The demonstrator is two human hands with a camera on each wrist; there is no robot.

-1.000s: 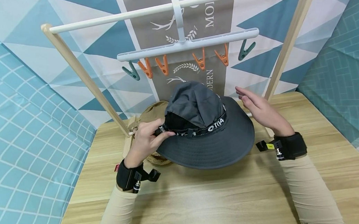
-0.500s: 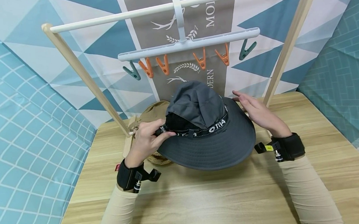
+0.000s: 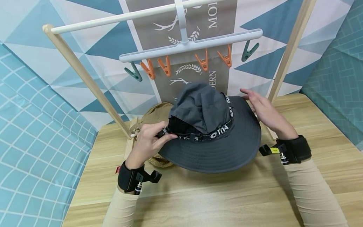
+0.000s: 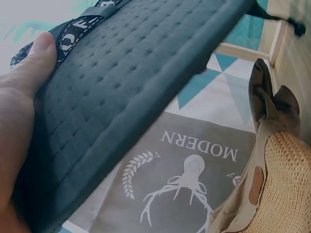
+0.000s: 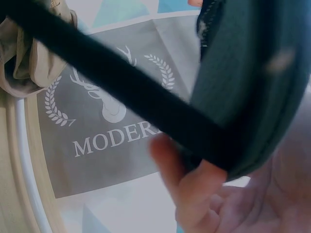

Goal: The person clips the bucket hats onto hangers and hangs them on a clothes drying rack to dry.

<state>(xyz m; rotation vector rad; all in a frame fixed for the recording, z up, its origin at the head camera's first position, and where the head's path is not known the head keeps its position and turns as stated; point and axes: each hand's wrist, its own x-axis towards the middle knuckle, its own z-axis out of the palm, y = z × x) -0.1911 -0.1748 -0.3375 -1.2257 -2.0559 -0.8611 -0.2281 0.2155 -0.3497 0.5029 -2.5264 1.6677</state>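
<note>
A dark grey wide-brimmed sun hat [image 3: 217, 149] is held up over the table, its crown tilted toward the back and a lettered black band round it. My left hand [image 3: 150, 142] pinches that band at the crown's left side, its thumb pressed on the band in the left wrist view. My right hand [image 3: 268, 116] is at the brim's right edge. In the right wrist view the fingers [image 5: 194, 194] curl at the brim, beside a blurred dark strap [image 5: 112, 87]; part of the grip is hidden behind the hat.
Behind the hat, a tan hat [image 3: 156, 113] with a woven straw-like part [image 4: 289, 179] lies on the wooden table [image 3: 200, 203]. Overhead, a white hanger [image 3: 191, 46] with orange and green clips hangs from a rack's rail [image 3: 115, 19]. Patterned cloth covers the back and sides.
The right hand reaches in to the brim's edge, then shifts slightly right. The hat's right side moves right with it, showing more of the band. The left hand keeps its hold.
</note>
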